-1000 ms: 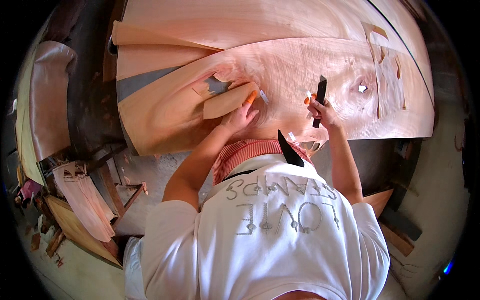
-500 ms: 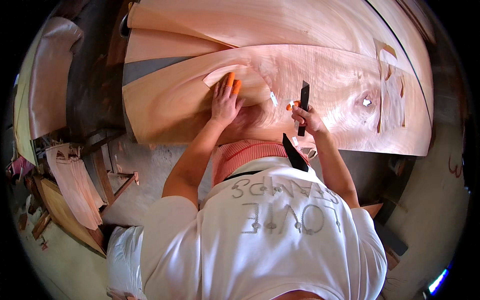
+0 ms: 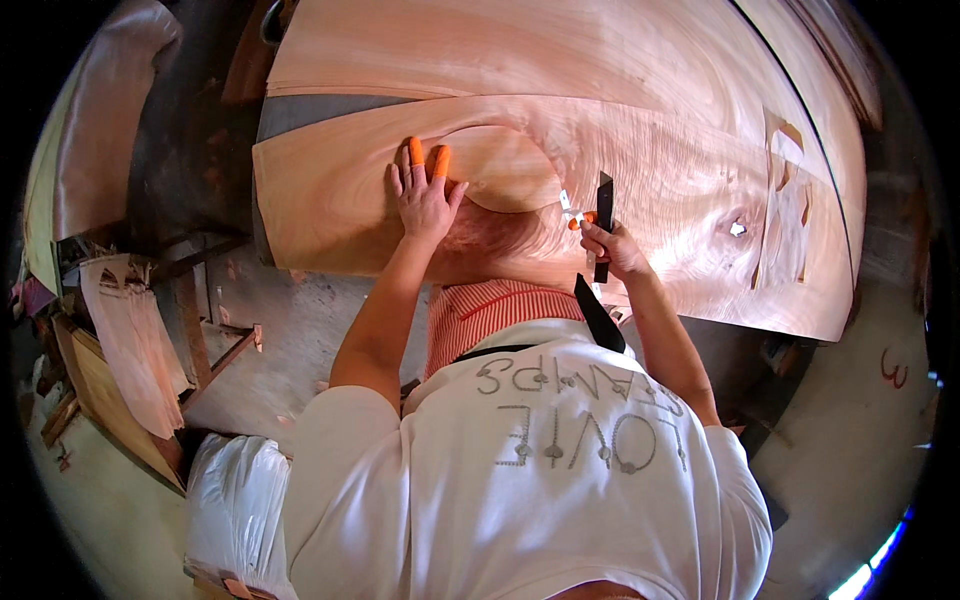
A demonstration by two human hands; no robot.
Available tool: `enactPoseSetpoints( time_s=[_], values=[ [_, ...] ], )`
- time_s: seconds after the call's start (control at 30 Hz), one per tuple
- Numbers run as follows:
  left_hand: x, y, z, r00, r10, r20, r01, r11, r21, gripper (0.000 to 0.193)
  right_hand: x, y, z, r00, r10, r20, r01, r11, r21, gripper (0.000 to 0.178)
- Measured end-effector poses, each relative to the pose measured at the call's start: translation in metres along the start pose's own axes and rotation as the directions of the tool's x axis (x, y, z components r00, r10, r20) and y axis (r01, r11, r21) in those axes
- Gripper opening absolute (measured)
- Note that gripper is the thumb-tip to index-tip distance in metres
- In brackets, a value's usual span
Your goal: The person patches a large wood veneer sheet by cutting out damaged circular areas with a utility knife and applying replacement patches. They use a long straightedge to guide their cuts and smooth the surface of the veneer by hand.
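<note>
The person's left hand [image 3: 427, 210] lies flat with its fingers spread, pressing on a pale wood veneer sheet [image 3: 330, 195]; 2 of its fingers wear orange finger covers [image 3: 441, 160]. Just right of that hand, and ahead of its thumb, lies an oval veneer patch [image 3: 510, 170], flat on the sheet between the 2 hands. The right hand [image 3: 617, 247] is closed around a flat black tool [image 3: 605, 215] with a slanted far end. White tape [image 3: 565, 200] sits at the patch's edge, just left of the right hand's fingertips; whether they pinch it, one cannot tell. Well to the right of that hand, the sheet has a small hole [image 3: 738, 229], with ragged veneer strips [image 3: 788, 215] beyond it. Left of the left hand, lower down, hang thin veneer offcuts [image 3: 135, 335].
</note>
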State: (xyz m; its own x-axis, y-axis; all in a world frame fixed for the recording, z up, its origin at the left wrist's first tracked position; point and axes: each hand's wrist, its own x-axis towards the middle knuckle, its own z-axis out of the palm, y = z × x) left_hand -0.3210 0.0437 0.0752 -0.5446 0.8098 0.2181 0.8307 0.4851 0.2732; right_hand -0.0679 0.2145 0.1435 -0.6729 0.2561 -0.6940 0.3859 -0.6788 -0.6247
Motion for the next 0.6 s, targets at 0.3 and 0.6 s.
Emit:
enactPoseSetpoints(
  time_s=[0.3, 0.6],
  values=[
    [-0.002, -0.010, 0.000, 1.000, 0.004, 0.017, -0.003, 0.998, -0.064, 0.055, 0.014, -0.016, 0.031, 1.000, -0.006, -0.026, 0.003, 0.993, -0.116, 0.017],
    [-0.003, -0.012, 0.003, 0.998, -0.030, -0.048, 0.025, 0.995, -0.097, 0.052, 0.062, -0.032, 0.068, 0.999, -0.039, 0.034, 0.047, 0.964, -0.262, 0.020]
  ],
)
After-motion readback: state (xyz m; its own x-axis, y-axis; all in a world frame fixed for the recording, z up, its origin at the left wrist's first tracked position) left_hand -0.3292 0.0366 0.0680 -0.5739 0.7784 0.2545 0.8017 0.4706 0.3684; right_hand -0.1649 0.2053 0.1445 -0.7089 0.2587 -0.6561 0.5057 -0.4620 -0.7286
